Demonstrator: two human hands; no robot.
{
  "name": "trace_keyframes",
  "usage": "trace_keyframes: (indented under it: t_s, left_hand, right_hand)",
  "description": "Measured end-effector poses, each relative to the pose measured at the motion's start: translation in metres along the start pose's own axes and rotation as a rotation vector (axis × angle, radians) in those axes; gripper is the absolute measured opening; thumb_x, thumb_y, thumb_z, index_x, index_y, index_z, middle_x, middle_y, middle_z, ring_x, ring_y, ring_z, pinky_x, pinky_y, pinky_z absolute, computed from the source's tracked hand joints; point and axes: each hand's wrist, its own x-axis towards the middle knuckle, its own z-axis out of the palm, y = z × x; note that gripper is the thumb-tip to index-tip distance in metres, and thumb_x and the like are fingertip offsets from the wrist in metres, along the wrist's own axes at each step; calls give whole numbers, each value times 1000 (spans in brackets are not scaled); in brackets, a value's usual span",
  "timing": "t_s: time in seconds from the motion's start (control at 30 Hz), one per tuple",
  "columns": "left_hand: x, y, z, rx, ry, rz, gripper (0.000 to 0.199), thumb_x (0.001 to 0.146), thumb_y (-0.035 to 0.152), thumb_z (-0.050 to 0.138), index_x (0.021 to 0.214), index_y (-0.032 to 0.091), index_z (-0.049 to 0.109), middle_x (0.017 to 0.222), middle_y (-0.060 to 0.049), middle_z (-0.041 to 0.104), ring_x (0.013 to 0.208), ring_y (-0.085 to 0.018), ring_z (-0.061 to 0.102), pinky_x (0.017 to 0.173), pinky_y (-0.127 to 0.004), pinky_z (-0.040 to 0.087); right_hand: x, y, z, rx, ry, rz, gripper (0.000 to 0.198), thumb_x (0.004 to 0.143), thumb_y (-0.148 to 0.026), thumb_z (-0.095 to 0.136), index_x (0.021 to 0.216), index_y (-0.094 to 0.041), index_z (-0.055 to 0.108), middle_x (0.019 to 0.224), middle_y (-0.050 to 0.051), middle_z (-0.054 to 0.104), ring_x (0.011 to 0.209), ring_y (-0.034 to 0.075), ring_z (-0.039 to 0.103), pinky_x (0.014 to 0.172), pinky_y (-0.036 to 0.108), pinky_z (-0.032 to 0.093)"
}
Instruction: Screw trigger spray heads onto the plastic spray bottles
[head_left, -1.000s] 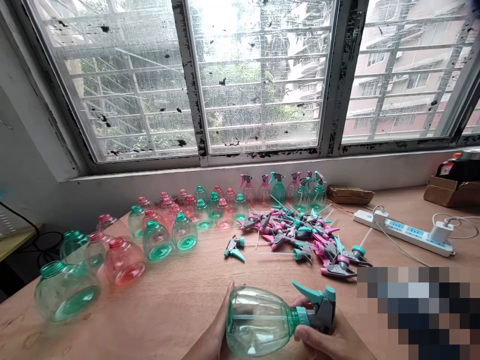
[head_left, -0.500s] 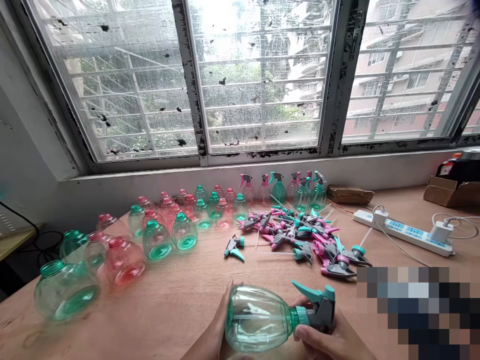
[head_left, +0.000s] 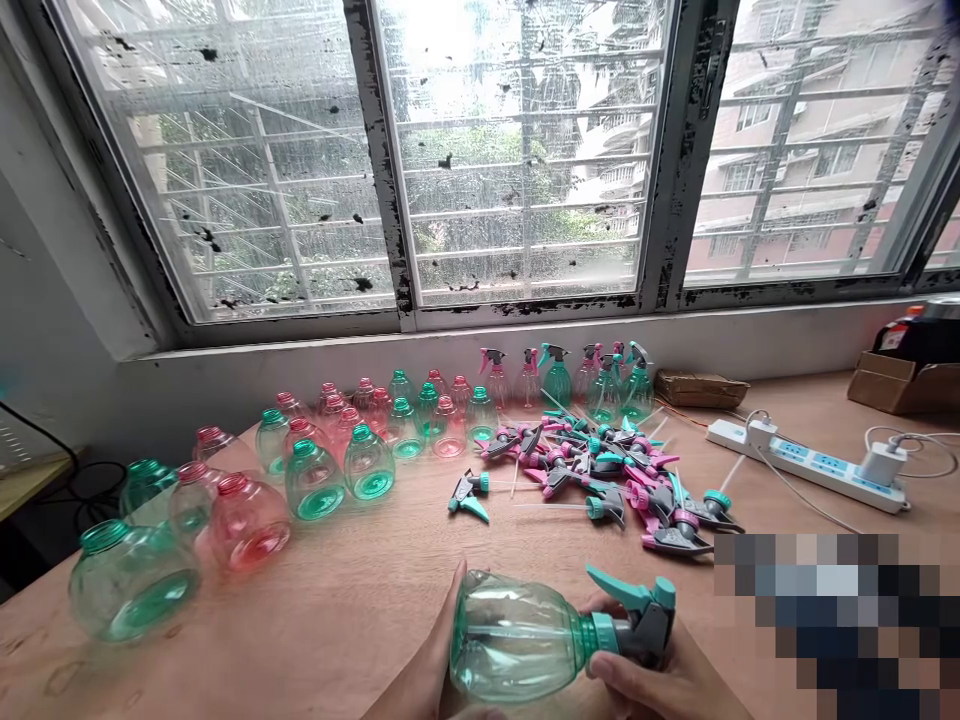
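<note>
A clear green spray bottle [head_left: 517,640] lies sideways between my hands above the table's near edge, its base to the left. My left hand [head_left: 431,660] wraps round the base end from behind and below; most of its fingers are hidden by the bottle. On the neck end, my right hand [head_left: 652,675] grips the turquoise collar [head_left: 602,634] with the thumb in front and fingers behind. The grey and turquoise trigger head [head_left: 645,615] sits on the neck, its trigger pointing up and left. A thin tube shows inside the bottle.
Headless green and pink bottles [head_left: 315,482] stand at the left and back. A pile of loose trigger heads [head_left: 581,460] lies mid-table, with one single head [head_left: 470,495] beside it. Several spray bottles with heads [head_left: 556,380] line the window wall. A power strip [head_left: 810,462] lies at right.
The trigger head has turned or shifted very slightly to the right in my right hand. Both hands stay on the bottle, and the other things have not moved.
</note>
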Motion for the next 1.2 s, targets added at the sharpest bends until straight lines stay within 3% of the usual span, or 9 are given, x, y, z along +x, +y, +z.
trace_keyframes:
  t_s: [0.1, 0.27, 0.33, 0.53, 0.63, 0.73, 0.87, 1.03, 1.2]
  left_hand:
    - [0, 1, 1, -6, 5, -5, 104, 89, 53, 66, 160, 29, -6, 169, -7, 17, 152, -35, 24, 125, -48, 10]
    - [2, 9, 6, 31, 35, -39, 101, 95, 54, 58, 156, 30, -19, 157, -9, 45, 146, -30, 40, 123, -44, 21]
    - [3, 8, 7, 3, 19, -11, 100, 95, 52, 57, 156, 31, -20, 155, -10, 48, 143, -30, 45, 123, -46, 21]
    - [4, -8, 2, -28, 3, 32, 113, 86, 56, 68, 157, 30, -16, 164, -11, 33, 152, -34, 24, 124, -53, 5]
    - [3, -9, 3, 12, 22, 27, 109, 87, 55, 66, 158, 32, -14, 169, -7, 18, 154, -34, 18, 124, -52, 6]
    - [1, -6, 3, 49, 62, 21, 100, 91, 52, 63, 158, 34, -10, 170, -4, 10, 150, -34, 29, 124, -48, 13]
    - [0, -3, 2, 36, 49, -18, 98, 94, 49, 60, 157, 33, -14, 167, -8, 22, 137, -29, 49, 120, -42, 27]
    - [1, -8, 0, -47, 10, 16, 112, 87, 53, 69, 156, 34, -17, 168, -8, 18, 145, -34, 38, 120, -49, 27]
    - [1, -11, -1, -25, 12, 14, 103, 89, 50, 68, 158, 36, -6, 170, -4, 9, 147, -35, 34, 123, -49, 18]
  right_hand:
    - [0, -1, 0, -5, 0, 7, 55, 68, -61, 83, 98, -17, 68, 58, -5, 60, 47, 10, 53, 46, 22, 45]
    - [-2, -6, 2, 3, 15, 27, 57, 66, -62, 84, 98, -17, 68, 55, -7, 56, 48, 10, 49, 47, 21, 44]
    - [-2, -6, 3, 1, 22, 25, 58, 66, -62, 84, 98, -17, 67, 54, -7, 56, 48, 10, 49, 47, 23, 44]
    - [-1, -4, 2, 12, 21, 24, 58, 66, -62, 84, 99, -18, 66, 53, -6, 58, 47, 12, 51, 47, 23, 45]
    - [-1, -4, 2, 27, 4, 23, 56, 66, -61, 84, 98, -19, 67, 54, -6, 58, 47, 11, 50, 47, 22, 45]
    - [0, -3, 2, 30, -18, 23, 55, 66, -60, 85, 98, -18, 69, 56, -6, 57, 48, 10, 49, 47, 22, 43]
    - [0, -2, 1, 12, -27, 19, 55, 67, -59, 84, 98, -17, 68, 60, -4, 60, 49, 11, 48, 47, 23, 40]
    - [0, -2, 2, 14, -10, 25, 55, 66, -59, 85, 98, -17, 68, 59, -4, 61, 48, 11, 49, 47, 23, 42]
    - [-1, 1, 1, 11, 24, 28, 55, 65, -58, 86, 97, -18, 68, 60, -4, 64, 47, 13, 55, 48, 25, 47]
